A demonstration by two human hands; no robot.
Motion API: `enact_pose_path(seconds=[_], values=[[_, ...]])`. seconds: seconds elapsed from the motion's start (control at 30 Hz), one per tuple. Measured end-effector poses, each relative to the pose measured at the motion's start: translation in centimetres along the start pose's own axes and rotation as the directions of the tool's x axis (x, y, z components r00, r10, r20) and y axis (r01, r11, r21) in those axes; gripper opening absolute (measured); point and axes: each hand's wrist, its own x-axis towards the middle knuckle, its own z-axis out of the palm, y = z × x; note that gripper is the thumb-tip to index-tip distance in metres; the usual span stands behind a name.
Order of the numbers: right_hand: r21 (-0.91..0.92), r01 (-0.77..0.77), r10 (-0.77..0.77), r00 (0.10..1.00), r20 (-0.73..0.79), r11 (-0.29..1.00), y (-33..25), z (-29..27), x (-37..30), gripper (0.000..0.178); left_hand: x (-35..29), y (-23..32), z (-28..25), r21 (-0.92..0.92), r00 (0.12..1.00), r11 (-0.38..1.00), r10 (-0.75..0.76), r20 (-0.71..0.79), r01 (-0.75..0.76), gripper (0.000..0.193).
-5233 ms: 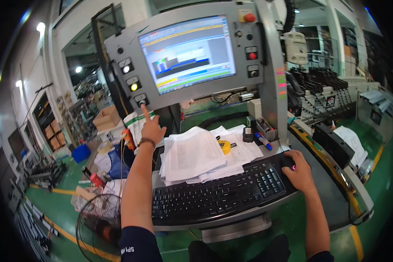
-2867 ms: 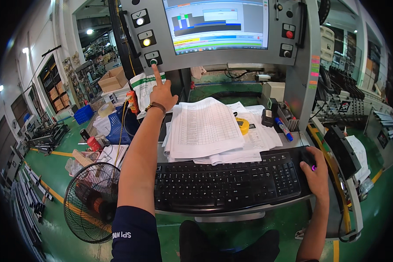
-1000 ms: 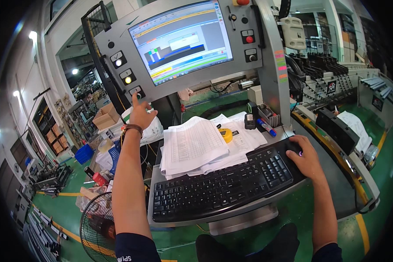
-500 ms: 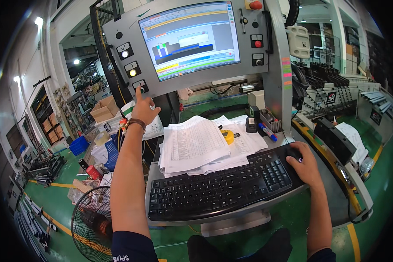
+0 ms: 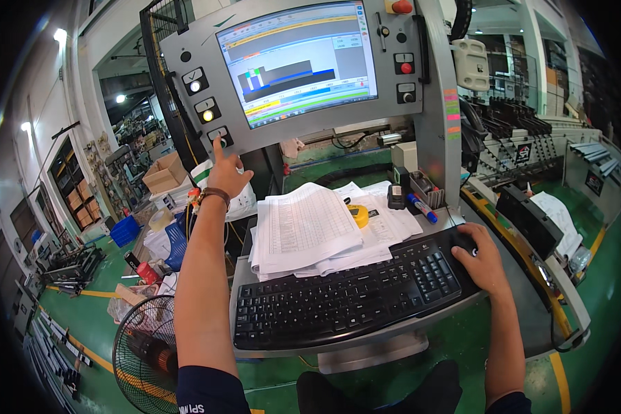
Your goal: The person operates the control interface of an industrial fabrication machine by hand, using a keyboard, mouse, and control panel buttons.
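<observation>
My left hand (image 5: 226, 181) reaches up to the grey control panel (image 5: 400, 21), its index fingertip on the lowest push button (image 5: 221, 141) of the left column. Its other fingers are apart and it holds nothing. A lit screen (image 5: 297, 65) in the panel shows a stepped profile drawing in grey and blue. My right hand (image 5: 483, 261) rests over a black computer mouse (image 5: 462, 243), fingers curved round it. The mouse is partly hidden under the hand. Left of it, a black keyboard (image 5: 345, 297) lies along the shelf's near edge, with neither hand on it.
Printed sheets (image 5: 307, 228) are stacked behind the keyboard. Beside them lie a yellow tape measure (image 5: 358, 216) and a blue marker (image 5: 422, 208). A black fan (image 5: 145, 352) stands below my left forearm. An open cardboard box (image 5: 167, 172) is farther left. Machinery (image 5: 517, 138) stands at the right.
A small pop-up window on the screen has gone, and a small table now shows at its upper right. Both hands keep their places.
</observation>
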Motion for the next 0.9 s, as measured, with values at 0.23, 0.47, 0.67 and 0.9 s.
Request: enact_pose_path(seconds=[0.23,0.47,0.67,0.9], values=[[-0.02,0.005,-0.005,1.0,-0.005,1.0,0.3,0.1,0.0,0.05,-0.3,0.2,0.6,-0.015,0.999,1.0,-0.006,0.041,0.007,0.037],[-0.001,-0.02,0.02,1.0,0.013,1.0,-0.1,0.0,0.1,0.05,-1.4,-0.3,2.7,-0.089,0.991,0.996,0.01,0.13,0.001,0.049],[-0.021,-0.014,0.014,1.0,-0.002,1.0,-0.1,0.0,0.2,0.05,-1.1,-0.3,3.4,-0.041,0.993,0.999,0.018,0.119,-0.013,0.053],[-0.02,-0.01,0.009,1.0,-0.004,1.0,-0.3,-0.1,0.1,0.053,-1.3,-0.1,3.7,0.009,0.998,0.999,0.033,0.061,-0.033,0.047]])
